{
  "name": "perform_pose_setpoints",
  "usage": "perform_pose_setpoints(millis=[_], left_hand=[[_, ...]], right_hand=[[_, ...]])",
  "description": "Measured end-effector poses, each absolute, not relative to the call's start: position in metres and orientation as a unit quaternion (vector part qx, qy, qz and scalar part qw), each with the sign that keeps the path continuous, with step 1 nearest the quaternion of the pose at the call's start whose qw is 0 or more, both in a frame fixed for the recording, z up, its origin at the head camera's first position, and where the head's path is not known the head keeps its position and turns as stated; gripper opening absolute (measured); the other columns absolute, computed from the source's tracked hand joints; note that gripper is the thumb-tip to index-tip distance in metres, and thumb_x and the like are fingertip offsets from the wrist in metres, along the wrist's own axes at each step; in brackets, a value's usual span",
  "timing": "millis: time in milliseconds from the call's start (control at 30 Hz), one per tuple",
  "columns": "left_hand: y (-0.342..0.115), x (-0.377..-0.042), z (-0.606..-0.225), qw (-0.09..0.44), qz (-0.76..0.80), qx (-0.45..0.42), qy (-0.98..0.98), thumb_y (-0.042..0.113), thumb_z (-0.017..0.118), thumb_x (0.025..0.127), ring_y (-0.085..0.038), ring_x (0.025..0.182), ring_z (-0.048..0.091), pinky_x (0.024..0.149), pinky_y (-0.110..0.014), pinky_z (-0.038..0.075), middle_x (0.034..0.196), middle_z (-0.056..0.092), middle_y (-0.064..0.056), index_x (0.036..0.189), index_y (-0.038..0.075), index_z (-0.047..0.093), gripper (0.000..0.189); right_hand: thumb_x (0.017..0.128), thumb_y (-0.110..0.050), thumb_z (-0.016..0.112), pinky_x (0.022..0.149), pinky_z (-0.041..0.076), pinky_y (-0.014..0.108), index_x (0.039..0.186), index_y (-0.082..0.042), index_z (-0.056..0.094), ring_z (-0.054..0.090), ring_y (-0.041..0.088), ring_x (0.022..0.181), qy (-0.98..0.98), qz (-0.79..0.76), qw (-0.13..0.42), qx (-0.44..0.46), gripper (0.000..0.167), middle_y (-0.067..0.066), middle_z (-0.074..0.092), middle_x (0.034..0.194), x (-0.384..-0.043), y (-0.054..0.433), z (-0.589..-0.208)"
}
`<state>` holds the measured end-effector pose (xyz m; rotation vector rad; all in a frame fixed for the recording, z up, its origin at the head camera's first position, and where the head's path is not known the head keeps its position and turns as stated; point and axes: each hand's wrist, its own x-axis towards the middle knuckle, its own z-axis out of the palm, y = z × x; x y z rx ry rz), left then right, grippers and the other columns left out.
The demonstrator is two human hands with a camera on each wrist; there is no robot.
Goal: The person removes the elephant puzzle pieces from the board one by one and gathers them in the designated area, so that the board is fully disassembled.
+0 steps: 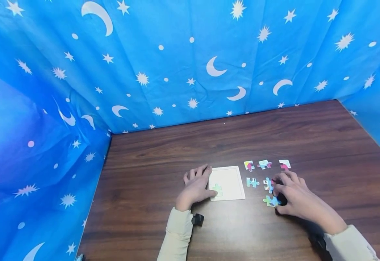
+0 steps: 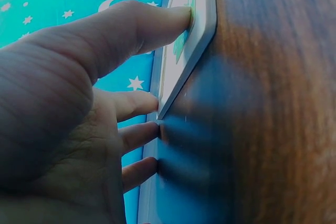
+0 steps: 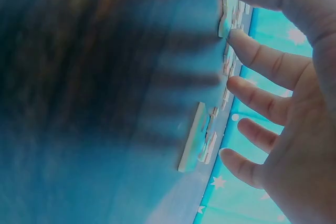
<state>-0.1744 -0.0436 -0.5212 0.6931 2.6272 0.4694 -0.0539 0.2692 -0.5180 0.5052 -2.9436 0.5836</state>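
A white square puzzle tray [image 1: 230,181] lies on the table with a green puzzle piece [image 1: 217,190] in its lower left corner. My left hand [image 1: 196,186] is spread at the tray's left side. Its thumb [image 2: 168,23] presses on that piece, and its other fingers reach the tray's edge and the table. Over the right side of the loose pieces is my right hand [image 1: 295,194]. Its thumb and index fingertip pinch a green and blue puzzle piece [image 1: 271,201] from two sides. The other fingers arch beside a piece with a pink patch [image 1: 268,185].
Several more pieces lie right of the tray: a yellow and pink one [image 1: 249,165], a blue one [image 1: 264,164], a white and pink one [image 1: 284,164] and a pale green one [image 1: 252,182]. A blue star-patterned curtain [image 1: 176,61] borders the brown table [image 1: 150,170].
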Motion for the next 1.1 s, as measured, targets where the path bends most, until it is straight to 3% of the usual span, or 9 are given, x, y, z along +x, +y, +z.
perform_pose_setpoints(millis=[433, 800, 1100], left_hand=[[-0.046, -0.174, -0.521, 0.185, 0.179, 0.248, 0.934, 0.035, 0.079, 0.084, -0.037, 0.140, 0.025, 0.112, -0.068, 0.011, 0.163, 0.027, -0.009, 0.158, 0.013, 0.035, 0.089], [-0.046, -0.171, -0.524, 0.180, 0.168, 0.260, 0.934, 0.035, 0.077, 0.085, -0.037, 0.139, 0.027, 0.111, -0.069, 0.013, 0.162, 0.028, -0.009, 0.158, 0.014, 0.036, 0.087], [-0.047, -0.172, -0.529, 0.163, 0.178, 0.264, 0.934, 0.034, 0.078, 0.082, -0.038, 0.141, 0.026, 0.110, -0.071, 0.012, 0.162, 0.029, -0.010, 0.157, 0.013, 0.038, 0.088]], right_hand=[[0.054, -0.024, 0.088, 0.075, 0.040, 0.065, 0.075, -0.029, 0.058, 0.041, 0.047, 0.115, -0.962, 0.181, 0.089, 0.185, 0.037, 0.013, 0.057, 0.116, -0.049, 0.269, -0.521], [0.070, -0.021, 0.084, 0.080, 0.040, 0.066, 0.090, -0.014, 0.069, 0.045, 0.047, 0.113, -0.959, 0.178, 0.100, 0.197, 0.026, 0.014, 0.058, 0.113, -0.082, 0.234, -0.504], [0.076, -0.024, 0.086, 0.084, 0.043, 0.065, 0.095, -0.015, 0.070, 0.048, 0.043, 0.114, -0.951, 0.202, 0.081, 0.218, 0.026, 0.014, 0.057, 0.115, -0.105, 0.173, -0.504]])
